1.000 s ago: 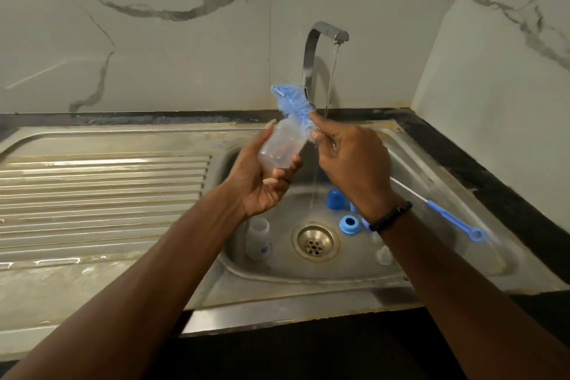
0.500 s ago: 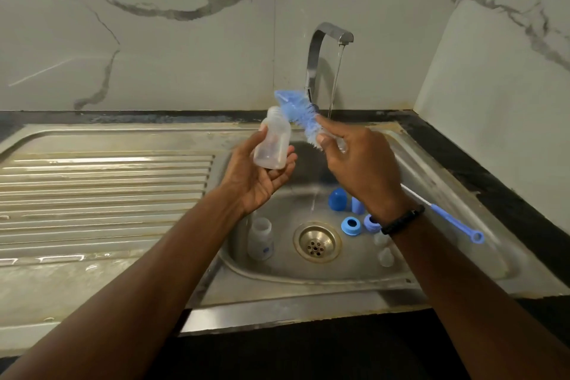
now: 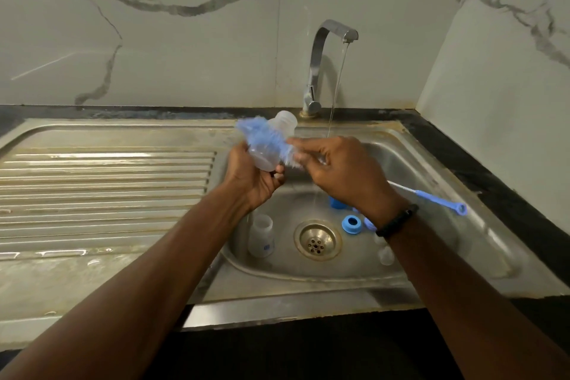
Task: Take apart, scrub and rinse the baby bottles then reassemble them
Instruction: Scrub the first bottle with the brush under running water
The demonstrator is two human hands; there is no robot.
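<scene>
A: Step?
B: Scrub. Left hand [image 3: 254, 177] grips clear plastic baby bottle [image 3: 271, 145] above sink, far left; right hand [image 3: 342, 173] grips blue bristle bottle brush [image 3: 265, 140] across its outside.
A: Next?
B: Likely line bristles up with the neck.

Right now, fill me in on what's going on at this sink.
A person is washing baby bottles at a steel sink with the tap running. The left hand holds a clear bottle, neck tilted up and away. The right hand holds a blue bottle brush, its bristles lying across the outside of the bottle. In the basin stand another clear bottle, blue collar rings and some small clear pieces, all apart.
</scene>
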